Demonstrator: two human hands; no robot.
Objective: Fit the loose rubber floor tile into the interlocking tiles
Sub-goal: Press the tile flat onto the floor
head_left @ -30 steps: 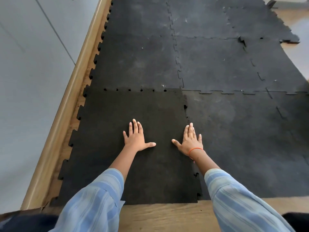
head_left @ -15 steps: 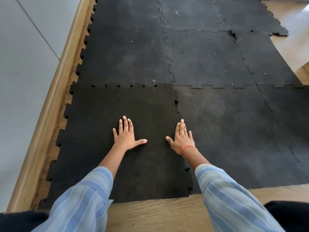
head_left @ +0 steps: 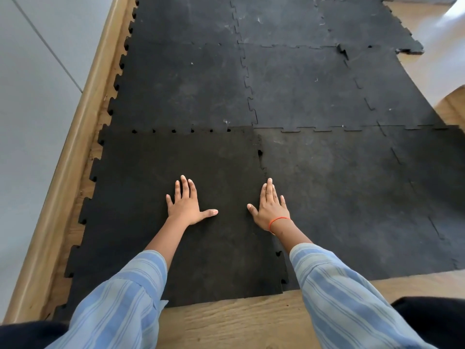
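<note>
At the near left corner of the mat, the loose tile is lying under both flat, spread palms, right hand pressing nearest the unseated right seam, left hand mid-tile.

I see a darker black loose tile against greyer, scuffed black interlocking tiles, blue-and-white striped sleeves, an orange wrist band, and a tan wood-grain floor.

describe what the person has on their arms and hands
Both arms wear loose light-blue sleeves with paler stripes, pushed up to leave the forearms bare. The left hand is bare, with no glove or ring visible. The right hand is also bare, with a thin orange band around its wrist.
</note>
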